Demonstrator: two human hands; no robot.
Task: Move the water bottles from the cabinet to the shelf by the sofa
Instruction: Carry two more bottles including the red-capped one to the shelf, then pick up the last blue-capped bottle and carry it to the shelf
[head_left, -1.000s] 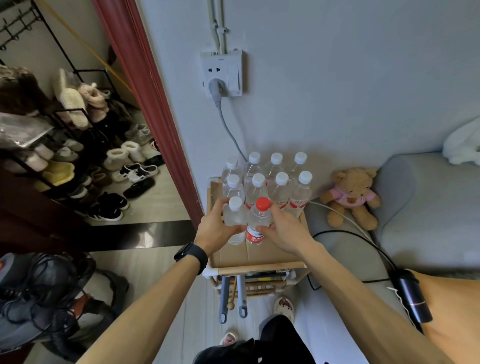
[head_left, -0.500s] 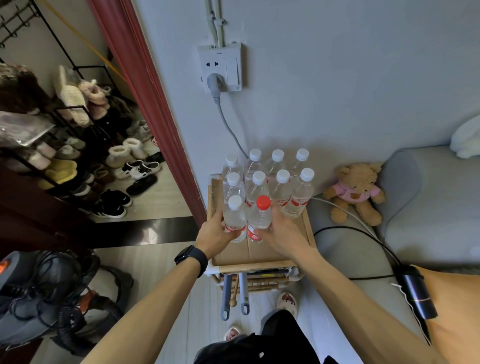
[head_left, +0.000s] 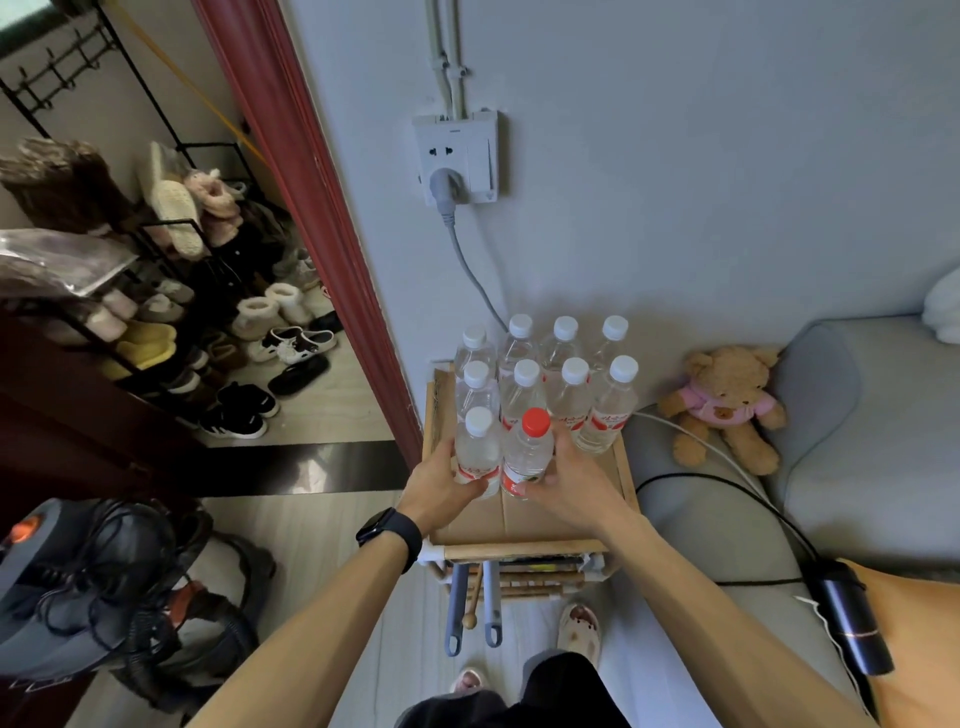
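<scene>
left hand (head_left: 441, 480) wraps white-capped bottle (head_left: 477, 451); right hand (head_left: 569, 480) wraps red-capped bottle (head_left: 527, 454); clear ribbed plastic.

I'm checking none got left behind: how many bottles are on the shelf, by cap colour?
White-capped bottles: 9
Red-capped bottle: 1
Total: 10, counting the two held by the left hand and right hand.

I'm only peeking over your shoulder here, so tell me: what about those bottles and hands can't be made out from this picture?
- Head view: bottle labels too small to read.
- Whether the left hand and right hand grip or merely touch the white-capped bottle and red-capped bottle: fingertips hidden behind them.
- Shelf's lower tiers: hidden beneath its top.
</scene>
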